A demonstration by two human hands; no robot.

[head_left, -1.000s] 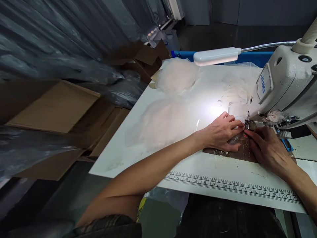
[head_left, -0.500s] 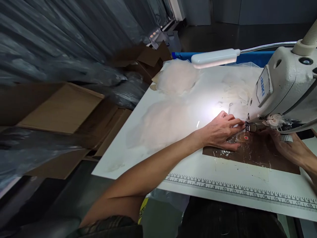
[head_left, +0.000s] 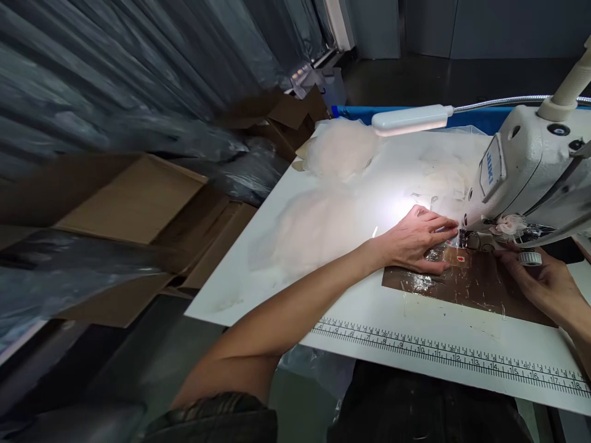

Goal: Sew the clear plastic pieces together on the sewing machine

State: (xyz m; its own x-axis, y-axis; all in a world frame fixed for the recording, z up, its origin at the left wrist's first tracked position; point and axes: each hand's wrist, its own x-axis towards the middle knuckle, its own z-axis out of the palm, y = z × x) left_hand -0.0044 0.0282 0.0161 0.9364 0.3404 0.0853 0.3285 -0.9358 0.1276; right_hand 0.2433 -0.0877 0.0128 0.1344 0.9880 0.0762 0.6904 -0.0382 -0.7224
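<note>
A white sewing machine (head_left: 530, 166) stands at the right, its presser foot (head_left: 463, 237) down near the work surface. My left hand (head_left: 418, 240) lies flat just left of the foot. Its fingers are stretched out, resting on a small piece of thin, see-through material. To the right of the foot, my right hand (head_left: 547, 280) reaches in with thumb and fingertips close together. Part of its fingers is hidden behind the machine, and what they pinch cannot be made out. Beneath both hands is a brown sheet (head_left: 480, 286) with thread bits and a small red mark.
Pale sheer fabric heaps (head_left: 314, 227) lie on the white table (head_left: 217, 295), with another pile (head_left: 344, 147) behind. A white lamp (head_left: 410, 120) hangs over the table. A printed ruler (head_left: 438, 355) runs along the front edge. Open cardboard boxes (head_left: 133, 197) stand at the left.
My right hand has shifted slightly and shows more beside the presser foot. My left hand stays pressed flat in nearly the same place. The view has moved a little.
</note>
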